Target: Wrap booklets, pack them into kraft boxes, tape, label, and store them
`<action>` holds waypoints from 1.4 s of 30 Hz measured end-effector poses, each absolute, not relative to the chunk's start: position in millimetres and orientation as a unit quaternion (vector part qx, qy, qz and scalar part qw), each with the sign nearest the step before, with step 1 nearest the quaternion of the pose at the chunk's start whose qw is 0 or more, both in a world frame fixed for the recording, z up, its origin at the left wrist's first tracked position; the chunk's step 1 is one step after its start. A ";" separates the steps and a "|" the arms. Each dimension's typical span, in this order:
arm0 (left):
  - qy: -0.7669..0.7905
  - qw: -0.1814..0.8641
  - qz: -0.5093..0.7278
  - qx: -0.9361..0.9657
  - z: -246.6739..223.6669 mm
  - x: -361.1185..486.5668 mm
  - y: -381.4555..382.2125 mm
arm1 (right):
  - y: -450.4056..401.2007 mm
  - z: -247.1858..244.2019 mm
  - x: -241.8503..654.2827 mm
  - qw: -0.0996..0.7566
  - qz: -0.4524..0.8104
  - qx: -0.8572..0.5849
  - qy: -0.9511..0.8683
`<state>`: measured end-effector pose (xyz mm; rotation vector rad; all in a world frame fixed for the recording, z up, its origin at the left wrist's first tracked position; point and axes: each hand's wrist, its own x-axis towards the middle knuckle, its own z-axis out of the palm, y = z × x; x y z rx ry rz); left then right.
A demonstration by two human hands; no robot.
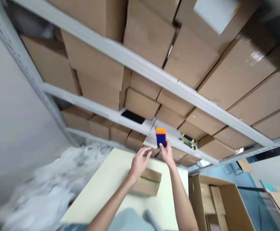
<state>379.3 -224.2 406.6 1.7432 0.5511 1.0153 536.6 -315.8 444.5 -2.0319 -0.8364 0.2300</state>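
Note:
My right hand (167,153) grips a small dark blue box with an orange top (161,137), held up before the metal shelf. To its left, my left hand (140,160) has its fingers apart and slightly curled, with nothing in them. Below my hands, a brown cardboard box (146,183) lies on the pale table (101,183), partly hidden by my left forearm.
Brown boxes (149,35) fill the metal shelving (135,62). Two yellow and black cutters (188,143) and a black flat item (133,116) lie on a shelf. An open carton (233,205) stands at right; white plastic (50,189) is heaped at left.

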 end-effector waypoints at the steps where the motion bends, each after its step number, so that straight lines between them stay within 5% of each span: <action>1: 0.240 0.513 0.423 0.708 407.0 364.8 -232.5 | -328.7 436.9 514.2 0.506 0.125 -0.787 -0.330; 6: 0.252 0.552 0.402 0.686 410.2 305.2 -273.7 | -373.2 430.9 413.5 0.617 0.232 -0.705 -0.264; 17: 0.225 0.551 0.320 0.737 413.4 254.8 -276.3 | -403.0 421.7 374.0 0.592 0.319 -0.710 -0.211; 29: 0.132 0.584 0.253 0.760 492.9 260.6 -212.3 | -448.1 452.0 368.5 0.398 0.233 -0.799 -0.387; 36: 0.127 0.717 0.170 0.665 487.8 256.6 -199.9 | -456.0 475.4 377.6 0.337 0.198 -0.799 -0.458; 42: 0.127 0.650 0.220 0.717 485.6 252.5 -209.2 | -453.1 482.7 379.5 0.311 0.196 -0.799 -0.475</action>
